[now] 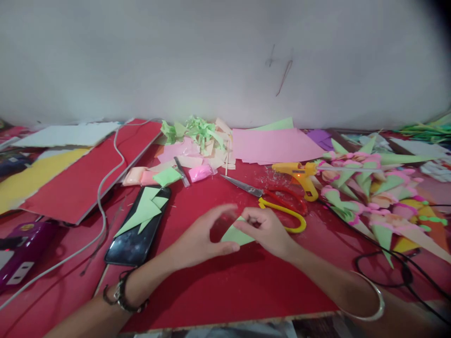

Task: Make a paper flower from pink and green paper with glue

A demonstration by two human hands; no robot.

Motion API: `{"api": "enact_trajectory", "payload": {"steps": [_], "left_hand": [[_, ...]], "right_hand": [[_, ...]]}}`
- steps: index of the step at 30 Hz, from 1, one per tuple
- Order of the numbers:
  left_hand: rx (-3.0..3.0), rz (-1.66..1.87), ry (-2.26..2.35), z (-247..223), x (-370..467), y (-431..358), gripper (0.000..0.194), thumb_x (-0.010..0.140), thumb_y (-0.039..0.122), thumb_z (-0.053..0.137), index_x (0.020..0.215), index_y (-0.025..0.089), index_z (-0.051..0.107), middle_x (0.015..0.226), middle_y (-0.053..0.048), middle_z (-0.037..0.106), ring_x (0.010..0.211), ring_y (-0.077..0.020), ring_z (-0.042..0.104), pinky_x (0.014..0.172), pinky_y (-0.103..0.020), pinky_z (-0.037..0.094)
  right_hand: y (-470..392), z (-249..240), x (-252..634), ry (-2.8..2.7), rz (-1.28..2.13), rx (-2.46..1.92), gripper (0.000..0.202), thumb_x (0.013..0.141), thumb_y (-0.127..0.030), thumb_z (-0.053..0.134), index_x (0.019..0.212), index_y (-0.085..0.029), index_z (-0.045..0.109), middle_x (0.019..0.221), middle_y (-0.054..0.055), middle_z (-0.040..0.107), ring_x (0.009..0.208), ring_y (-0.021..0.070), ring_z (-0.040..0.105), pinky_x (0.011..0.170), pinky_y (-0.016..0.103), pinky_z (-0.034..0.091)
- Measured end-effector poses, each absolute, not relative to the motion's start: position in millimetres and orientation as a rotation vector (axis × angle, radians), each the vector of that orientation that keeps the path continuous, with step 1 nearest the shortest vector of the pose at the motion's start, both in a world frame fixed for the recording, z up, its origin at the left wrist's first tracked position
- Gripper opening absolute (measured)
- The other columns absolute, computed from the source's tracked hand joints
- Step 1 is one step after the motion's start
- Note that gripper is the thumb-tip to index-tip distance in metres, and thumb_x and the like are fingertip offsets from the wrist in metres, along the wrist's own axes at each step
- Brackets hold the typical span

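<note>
A small piece of light green paper (pixel 237 236) is pinched between the thumb and fingers of my right hand (pixel 269 230), low over the red tabletop. My left hand (pixel 202 234) is curved beside it, thumb and fingers apart, its thumb tip close to the paper's near edge. Just beyond the hands lie scissors (pixel 246 186) with one red and one yellow handle. To the left, cut green paper pieces (pixel 143 213) rest on a black phone (pixel 128 246).
A yellow glue gun (pixel 301 176) lies right of the scissors, near a pile of pink and green paper flowers (pixel 373 188). Pink sheets (pixel 275 145), clay packets (pixel 167 177) and green paper scraps (pixel 200 131) sit along the back. A white cable (pixel 102 206) crosses the left side, near a purple power strip (pixel 26 249).
</note>
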State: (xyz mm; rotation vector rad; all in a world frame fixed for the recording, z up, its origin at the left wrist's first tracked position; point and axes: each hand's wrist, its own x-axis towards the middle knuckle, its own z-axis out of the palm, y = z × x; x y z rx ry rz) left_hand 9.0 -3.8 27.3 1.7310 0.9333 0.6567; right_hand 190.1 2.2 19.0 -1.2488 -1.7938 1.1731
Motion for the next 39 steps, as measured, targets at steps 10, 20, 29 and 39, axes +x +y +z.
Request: {"api": "enact_trajectory", "payload": {"steps": [10, 20, 29, 39], "left_hand": [[1.623, 0.274, 0.911, 31, -3, -8, 0.042, 0.086, 0.044, 0.034, 0.073, 0.014, 0.061, 0.041, 0.004, 0.049, 0.045, -0.0087, 0.048, 0.056, -0.017, 0.039], [1.714, 0.372, 1.202, 45, -53, -6, 0.035, 0.083, 0.037, 0.042, 0.063, 0.016, 0.059, 0.04, 0.004, 0.05, 0.044, -0.0077, 0.048, 0.054, -0.016, 0.038], [1.747, 0.504, 1.413, 47, -57, -2, 0.05, 0.083, 0.042, 0.039, 0.043, 0.015, 0.052, 0.03, 0.003, 0.042, 0.031, -0.0073, 0.041, 0.039, -0.018, 0.031], [1.634, 0.36, 0.742, 47, 1, -4, 0.034, 0.081, 0.036, 0.049, 0.108, 0.016, 0.051, 0.099, -0.007, 0.061, 0.087, -0.0161, 0.057, 0.077, -0.026, 0.044]], "right_hand": [[4, 23, 191, -1.835, 1.052, -1.234, 0.034, 0.077, -0.033, 0.05, 0.052, -0.019, 0.032, 0.051, -0.006, 0.028, 0.048, 0.007, 0.027, 0.043, 0.02, 0.025], [12, 23, 199, -1.695, 1.003, -1.294, 0.035, 0.077, -0.036, 0.05, 0.053, -0.02, 0.029, 0.05, -0.007, 0.022, 0.045, 0.0071, 0.022, 0.042, 0.022, 0.019], [10, 24, 198, -1.747, 1.01, -1.235, 0.035, 0.077, -0.036, 0.05, 0.051, -0.02, 0.032, 0.048, -0.007, 0.026, 0.044, 0.0071, 0.025, 0.042, 0.021, 0.022], [1, 29, 190, -1.977, 0.844, -1.164, 0.033, 0.079, -0.032, 0.051, 0.051, -0.017, 0.04, 0.048, -0.006, 0.035, 0.045, 0.0063, 0.031, 0.044, 0.019, 0.025]]}}
